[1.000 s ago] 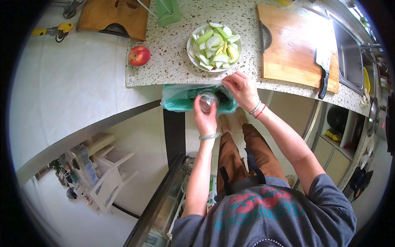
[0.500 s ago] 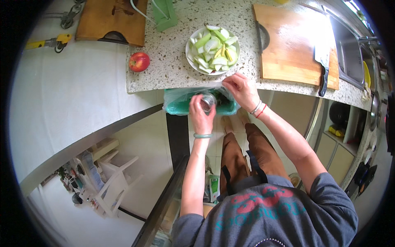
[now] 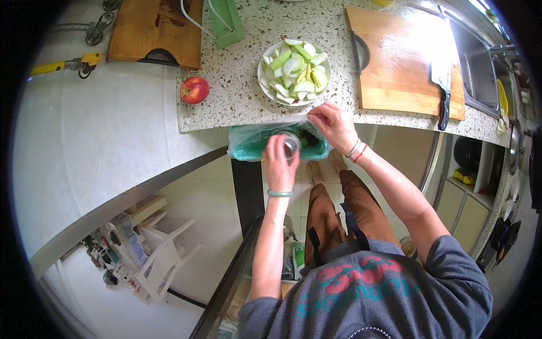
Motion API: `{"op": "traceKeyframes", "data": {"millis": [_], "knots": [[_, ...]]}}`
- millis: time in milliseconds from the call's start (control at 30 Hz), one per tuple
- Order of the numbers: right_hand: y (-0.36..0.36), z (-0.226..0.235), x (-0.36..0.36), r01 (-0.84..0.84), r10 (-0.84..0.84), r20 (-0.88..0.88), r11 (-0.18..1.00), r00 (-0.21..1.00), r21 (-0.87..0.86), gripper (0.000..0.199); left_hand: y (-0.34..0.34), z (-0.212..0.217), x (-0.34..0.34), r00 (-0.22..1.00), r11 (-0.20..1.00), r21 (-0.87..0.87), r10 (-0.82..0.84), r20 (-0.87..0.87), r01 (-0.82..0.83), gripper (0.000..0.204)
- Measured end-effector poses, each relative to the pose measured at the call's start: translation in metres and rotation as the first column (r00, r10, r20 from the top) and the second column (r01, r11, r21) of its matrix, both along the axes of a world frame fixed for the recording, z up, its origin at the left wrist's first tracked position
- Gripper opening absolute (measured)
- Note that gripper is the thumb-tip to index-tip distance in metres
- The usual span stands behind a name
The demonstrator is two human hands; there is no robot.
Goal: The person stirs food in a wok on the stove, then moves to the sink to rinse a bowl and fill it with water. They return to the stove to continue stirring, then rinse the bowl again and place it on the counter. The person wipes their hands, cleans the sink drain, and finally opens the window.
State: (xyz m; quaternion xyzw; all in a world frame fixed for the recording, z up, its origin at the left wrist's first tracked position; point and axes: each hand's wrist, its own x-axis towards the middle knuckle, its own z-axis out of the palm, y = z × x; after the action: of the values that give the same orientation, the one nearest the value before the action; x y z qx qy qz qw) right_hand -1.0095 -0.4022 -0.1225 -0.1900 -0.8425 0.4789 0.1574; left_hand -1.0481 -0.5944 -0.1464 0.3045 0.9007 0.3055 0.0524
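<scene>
Little has changed: the left hand (image 3: 280,161) still holds a small jar (image 3: 291,144) over the green bin (image 3: 251,148); the right hand (image 3: 334,125) still pinches the bin's bag edge (image 3: 293,121) below the counter (image 3: 237,85).

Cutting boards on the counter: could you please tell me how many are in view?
2. A darker wooden cutting board lies at the counter's far left, behind the apple. A lighter cutting board lies right of the bowl, with a cleaver on it. Others may be hidden out of frame.

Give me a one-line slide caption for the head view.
Left hand holds a small glass jar over a green bin bag at the counter edge; right hand holds the bag's rim.
</scene>
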Motion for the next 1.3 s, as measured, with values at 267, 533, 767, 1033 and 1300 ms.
{"op": "traceKeyframes", "data": {"millis": [267, 533, 767, 1033, 1300], "knots": [[-0.002, 0.003, -0.003, -0.002, 0.002, 0.012, 1.0, 1.0, 0.019, 0.01, -0.012, -0.016, -0.003, 0.998, 0.997, 0.075, -0.002, 0.067, -0.003, 0.058], [-0.014, 0.018, 0.005, -0.062, 0.062, -0.011, 0.998, 0.998, -0.023, 0.023, -0.034, 0.007, -0.002, 0.157, 0.344, 0.367, -0.508, 0.847, -0.864, 0.05], [-0.031, 0.04, 0.017, -0.059, 0.093, -0.132, 0.969, 0.987, 0.242, 0.025, -0.04, 0.042, -0.008, 0.039, 0.333, 0.33, -0.649, 0.76, -0.883, 0.056], [-0.084, 0.067, 0.036, -0.127, 0.175, -0.104, 0.924, 0.979, 0.362, 0.013, -0.037, 0.048, -0.011, 0.013, 0.422, 0.394, -0.669, 0.743, -0.816, 0.052], [-0.093, 0.084, 0.039, -0.29, 0.117, 0.33, 0.789, 0.937, 0.542, 0.012, -0.024, 0.052, 0.007, 0.019, 0.565, 0.467, -0.623, 0.782, -0.68, 0.052]]}}
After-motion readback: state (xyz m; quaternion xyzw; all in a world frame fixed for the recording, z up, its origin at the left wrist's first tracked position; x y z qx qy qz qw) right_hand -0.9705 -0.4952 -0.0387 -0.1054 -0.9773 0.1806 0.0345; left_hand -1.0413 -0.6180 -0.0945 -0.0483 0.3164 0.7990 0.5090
